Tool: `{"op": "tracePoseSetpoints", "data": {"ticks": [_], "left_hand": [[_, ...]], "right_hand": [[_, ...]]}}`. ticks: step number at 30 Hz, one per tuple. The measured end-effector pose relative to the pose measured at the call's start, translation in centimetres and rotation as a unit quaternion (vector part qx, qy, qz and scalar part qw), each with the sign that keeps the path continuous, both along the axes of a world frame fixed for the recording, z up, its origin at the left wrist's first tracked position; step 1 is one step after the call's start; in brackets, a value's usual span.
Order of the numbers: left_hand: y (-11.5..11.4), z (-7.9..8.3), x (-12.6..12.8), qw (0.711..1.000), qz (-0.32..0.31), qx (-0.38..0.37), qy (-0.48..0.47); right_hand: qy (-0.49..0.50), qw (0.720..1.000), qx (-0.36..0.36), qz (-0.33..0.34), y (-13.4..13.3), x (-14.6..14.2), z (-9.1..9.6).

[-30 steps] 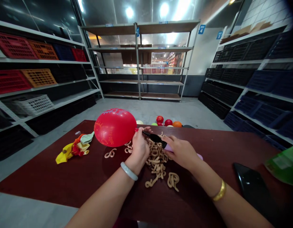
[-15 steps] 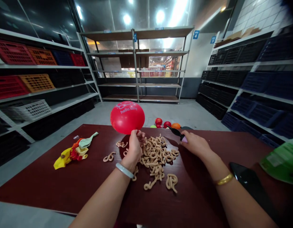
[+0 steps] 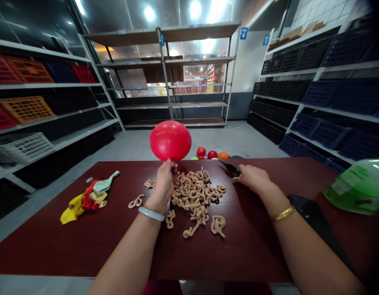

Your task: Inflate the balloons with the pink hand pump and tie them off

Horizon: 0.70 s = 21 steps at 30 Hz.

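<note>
My left hand (image 3: 163,181) is closed on the neck of an inflated red balloon (image 3: 170,140) and holds it upright above the dark red table (image 3: 116,237). My right hand (image 3: 252,177) rests on the table to the right, closed on a hand pump (image 3: 230,167) whose black nozzle points left, away from the balloon. Between my hands lies a heap of tan rubber bands (image 3: 194,192), with a few strays nearer me.
Flat uninflated balloons (image 3: 86,197) lie in a pile at the table's left. A black phone (image 3: 314,215) and a green bag (image 3: 358,186) sit at the right. Several inflated balloons (image 3: 211,155) lie on the floor beyond the table. Shelving with crates lines both sides.
The balloon came off the pump nozzle and my left hand turned it upright. My right hand drew the pump away to the right and lowered it to the table.
</note>
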<state>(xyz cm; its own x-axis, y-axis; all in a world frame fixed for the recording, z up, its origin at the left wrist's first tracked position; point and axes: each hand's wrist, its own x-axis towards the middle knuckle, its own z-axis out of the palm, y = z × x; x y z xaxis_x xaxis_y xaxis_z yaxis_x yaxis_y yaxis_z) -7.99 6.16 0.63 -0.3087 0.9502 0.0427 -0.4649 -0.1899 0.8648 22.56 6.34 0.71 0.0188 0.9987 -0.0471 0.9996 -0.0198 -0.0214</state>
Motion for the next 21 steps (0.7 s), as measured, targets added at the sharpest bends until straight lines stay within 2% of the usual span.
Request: {"op": "tracePoseSetpoints", "data": {"ticks": [10, 12, 14, 17, 19, 21], "left_hand": [[0.5, 1.2, -2.2, 0.998, 0.055, 0.006, 0.007], [0.4, 1.4, -2.3, 0.998, 0.060, 0.006, 0.001], [0.4, 1.5, -2.3, 0.998, 0.057, 0.006, -0.009], [0.3, 1.5, -2.1, 0.999, 0.050, 0.000, -0.022], [0.2, 1.4, -1.9, 0.999, 0.042, -0.004, -0.022], [0.1, 1.3, -1.7, 0.999, 0.028, -0.006, -0.022]], "right_hand": [[0.007, 1.000, -0.014, -0.006, 0.0, 0.0, 0.3], [0.010, 1.000, 0.008, -0.006, -0.2, -0.1, 0.4], [0.018, 0.997, 0.070, 0.001, -0.4, -0.5, 0.7], [0.070, 0.979, 0.177, 0.078, -0.7, -2.1, 1.1], [0.120, 0.960, 0.200, 0.154, -0.6, -3.7, 1.0], [0.153, 0.951, 0.190, 0.191, -0.3, -5.6, 0.6]]}}
